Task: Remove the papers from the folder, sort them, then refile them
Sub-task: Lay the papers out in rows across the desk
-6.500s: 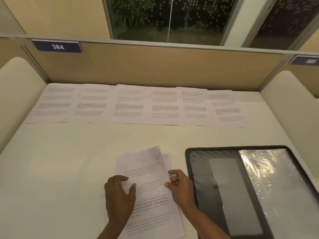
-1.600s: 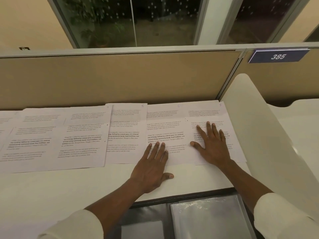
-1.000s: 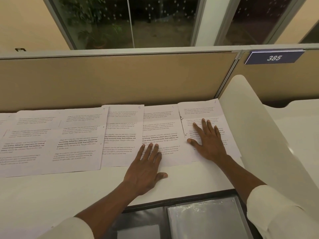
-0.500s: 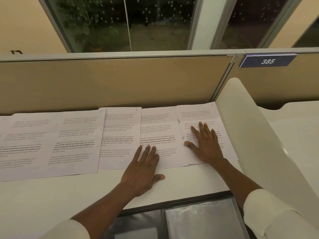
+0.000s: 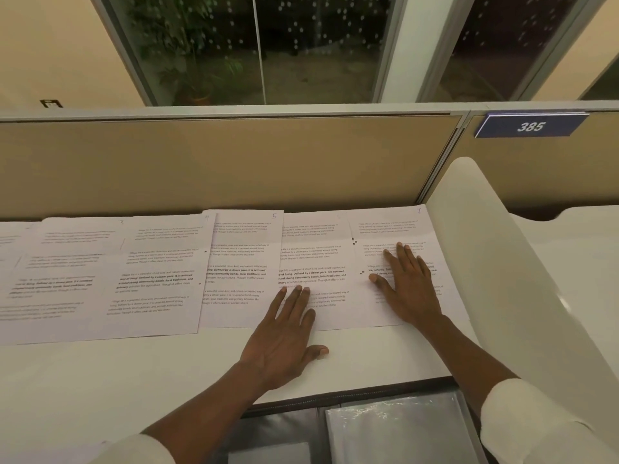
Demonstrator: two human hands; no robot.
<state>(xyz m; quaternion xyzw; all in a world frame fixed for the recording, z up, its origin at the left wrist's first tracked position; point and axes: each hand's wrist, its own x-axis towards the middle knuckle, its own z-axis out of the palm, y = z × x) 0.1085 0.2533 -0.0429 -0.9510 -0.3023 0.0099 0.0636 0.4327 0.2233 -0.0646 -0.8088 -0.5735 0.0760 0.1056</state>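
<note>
The papers (image 5: 160,272) lie in an overlapping row along the back of the desk (image 5: 100,390). The open folder (image 5: 281,426) sits at the near edge, below the wrists. The right hand (image 5: 408,289) presses flat, fingers spread, on the rightmost sheet (image 5: 382,313) and grips nothing. The left hand (image 5: 284,336) is flat too, with fingertips on the neighbouring sheet (image 5: 315,252) and palm and thumb on bare desk. The rightmost sheet's corner number is perhaps a 7 — too faint to tell.
</note>
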